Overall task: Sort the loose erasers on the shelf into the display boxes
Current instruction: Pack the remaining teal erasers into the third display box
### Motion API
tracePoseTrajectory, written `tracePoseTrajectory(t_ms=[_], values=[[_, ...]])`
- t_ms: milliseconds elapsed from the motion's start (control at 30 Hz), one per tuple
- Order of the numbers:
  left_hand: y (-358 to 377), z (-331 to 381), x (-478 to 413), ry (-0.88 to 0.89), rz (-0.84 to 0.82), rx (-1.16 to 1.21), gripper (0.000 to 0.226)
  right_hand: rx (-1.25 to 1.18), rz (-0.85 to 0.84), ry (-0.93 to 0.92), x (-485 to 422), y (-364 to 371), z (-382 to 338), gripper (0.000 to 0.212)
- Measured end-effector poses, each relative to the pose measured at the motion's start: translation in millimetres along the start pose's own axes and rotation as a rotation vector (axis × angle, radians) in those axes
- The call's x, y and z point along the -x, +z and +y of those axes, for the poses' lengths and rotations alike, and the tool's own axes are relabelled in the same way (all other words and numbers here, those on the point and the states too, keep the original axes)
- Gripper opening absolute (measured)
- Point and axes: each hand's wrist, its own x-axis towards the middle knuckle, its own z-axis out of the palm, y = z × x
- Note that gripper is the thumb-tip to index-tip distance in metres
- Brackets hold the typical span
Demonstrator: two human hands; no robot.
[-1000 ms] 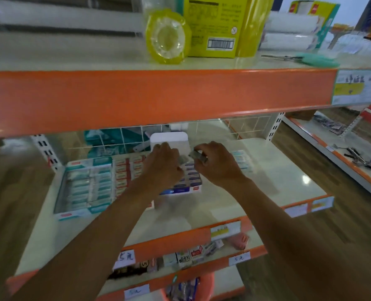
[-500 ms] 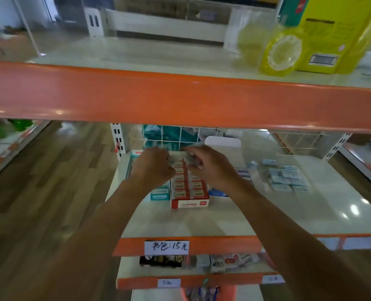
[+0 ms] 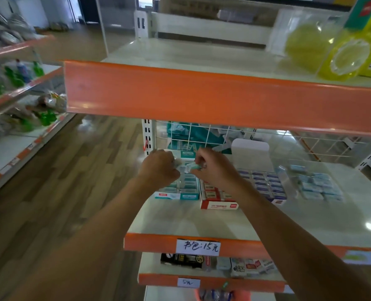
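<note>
my right hand (image 3: pixel 212 171) pinches small teal-white eraser (image 3: pixel 191 167), long axis toward left hand (image 3: pixel 158 168); left curled, can't tell contents; teal cardboard display box (image 3: pixel 175 195) directly below

Single view: head-worn wide-angle camera. Faces forward and down onto middle shelf (image 3: pixel 201 220), close range, from near side. Upper shelf edge (image 3: pixel 201 98) crosses frame close to lens. Aisle floor (image 3: pixel 71 170) visible left; lower shelf (image 3: pixel 210 281) at near bottom. Straight lines bow toward frame edges.
</note>
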Motion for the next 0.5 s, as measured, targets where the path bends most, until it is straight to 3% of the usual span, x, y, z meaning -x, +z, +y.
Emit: tracePoseTrajectory(t_ms=[333, 500], values=[[8, -20, -5, 0.007, -0.050, -0.024, 0.017, 0.208, 0.019, 0.043, -9, 15, -7, 0.013], [12, -24, -8, 0.019, -0.070, -0.040, 0.014, 0.215, 0.015, 0.031, -14, 22, -7, 0.023]])
